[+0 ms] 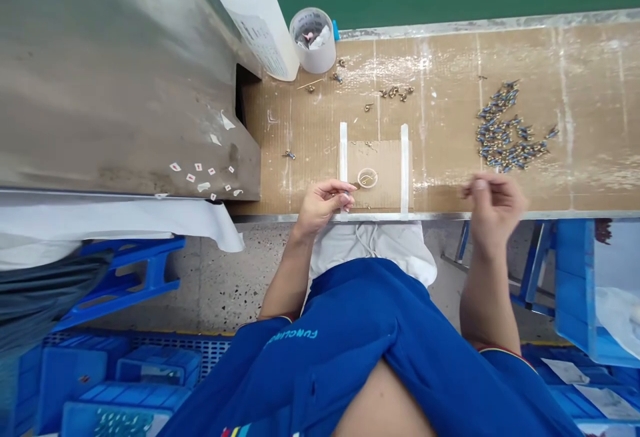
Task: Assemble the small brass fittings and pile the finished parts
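Note:
My left hand (323, 207) is at the near edge of a cardboard pad (380, 157) taped to the bench, its fingertips pinched on a tiny metal part (353, 187). Just beyond those fingertips, a small clear ring (367, 178) with a thin gold wire lies on the pad. My right hand (493, 207) hangs over the bench edge with its fingers pinched together. Whether they hold anything is hidden. Beyond it lies a heap of small brass-and-blue fittings (507, 130). Several loose brass pieces (395, 92) are scattered further back.
A white plastic bottle (255, 17) and a grey-rimmed cup (313, 40) stand at the bench's far left. A steel panel (125, 84) with small stuck labels fills the left side. Blue crates (115, 384) sit on the floor at bottom left, and a blue bin (585, 290) stands at right.

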Available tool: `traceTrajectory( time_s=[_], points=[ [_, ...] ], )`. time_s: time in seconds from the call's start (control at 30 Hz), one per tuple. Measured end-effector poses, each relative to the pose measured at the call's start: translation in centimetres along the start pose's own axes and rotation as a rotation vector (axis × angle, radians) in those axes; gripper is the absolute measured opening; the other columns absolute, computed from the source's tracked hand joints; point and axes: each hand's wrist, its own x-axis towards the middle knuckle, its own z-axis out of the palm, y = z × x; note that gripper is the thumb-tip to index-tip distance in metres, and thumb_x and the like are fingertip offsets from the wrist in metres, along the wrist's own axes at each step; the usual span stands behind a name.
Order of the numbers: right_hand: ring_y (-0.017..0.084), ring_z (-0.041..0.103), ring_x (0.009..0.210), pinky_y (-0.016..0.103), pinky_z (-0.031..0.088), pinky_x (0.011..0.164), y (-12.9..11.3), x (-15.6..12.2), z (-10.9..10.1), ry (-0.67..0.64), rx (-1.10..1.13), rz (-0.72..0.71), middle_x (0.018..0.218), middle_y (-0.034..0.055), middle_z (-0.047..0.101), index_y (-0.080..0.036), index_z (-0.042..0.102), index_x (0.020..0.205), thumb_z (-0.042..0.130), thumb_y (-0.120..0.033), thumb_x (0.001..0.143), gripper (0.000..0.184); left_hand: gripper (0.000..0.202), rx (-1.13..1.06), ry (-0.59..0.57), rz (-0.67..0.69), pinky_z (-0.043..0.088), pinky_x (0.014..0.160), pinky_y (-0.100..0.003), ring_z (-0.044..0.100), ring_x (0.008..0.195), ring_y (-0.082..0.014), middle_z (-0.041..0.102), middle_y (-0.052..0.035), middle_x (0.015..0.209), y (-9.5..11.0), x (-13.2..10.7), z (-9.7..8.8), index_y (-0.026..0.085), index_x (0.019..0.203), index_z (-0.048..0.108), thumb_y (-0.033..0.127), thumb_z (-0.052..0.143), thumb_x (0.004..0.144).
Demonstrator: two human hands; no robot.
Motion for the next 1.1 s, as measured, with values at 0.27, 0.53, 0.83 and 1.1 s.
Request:
traceTrajectory(
  time_s=[0.27, 0.53, 0.83, 1.1],
  points=[
    [0.016, 0.067, 0.075, 0.032, 0.058, 0.068, -1.8, -1.8, 9.2, -0.633, 0.189, 0.089, 0.084, 0.0021, 0.071, -0.023, 0.069, 0.102, 0.075, -0.047, 0.084, 0.030, 0.042, 0.028, -0.032, 0.008, 0.057, 0.055, -0.020, 0.067, 0.058, -0.0104, 0.074, -0.0044, 0.073, -0.1, 0.4, 0.0, 0.013, 0.077, 0.066, 0.041, 0.094, 0.064],
    [0.019, 0.062, 0.082, 0.036, 0.053, 0.071, -2.6, -1.3, 10.3, -0.550, -0.014, -0.301, 0.092, 0.0025, 0.067, -0.030, 0.074, 0.086, 0.066, -0.025, 0.091, 0.010, 0.037, 0.081, -0.041, 0.114, 0.061, 0.061, -0.024, 0.071, 0.065, -0.0131, 0.076, -0.0067, 0.078, -0.6, 0.1, -0.2, 0.014, 0.079, 0.072, 0.045, 0.090, 0.071],
    [0.021, 0.057, 0.085, 0.037, 0.046, 0.073, -3.2, 0.0, 10.3, -0.595, -0.204, -0.524, 0.089, 0.0043, 0.064, -0.027, 0.067, 0.078, 0.058, -0.021, 0.097, 0.021, 0.040, 0.226, -0.028, 0.079, 0.063, 0.064, -0.023, 0.074, 0.069, -0.0148, 0.077, -0.0076, 0.078, -0.9, -0.2, 0.4, 0.013, 0.088, 0.072, 0.050, 0.082, 0.079],
    [0.019, 0.067, 0.082, 0.034, 0.053, 0.073, -3.6, -0.4, 9.6, -0.576, -0.004, -0.272, 0.088, 0.0022, 0.072, -0.026, 0.068, 0.083, 0.060, -0.028, 0.095, 0.015, 0.030, 0.368, -0.002, 0.138, 0.062, 0.062, -0.023, 0.071, 0.064, -0.0134, 0.074, -0.0055, 0.075, -1.2, -0.2, 0.7, 0.013, 0.084, 0.074, 0.042, 0.081, 0.081]
  ],
)
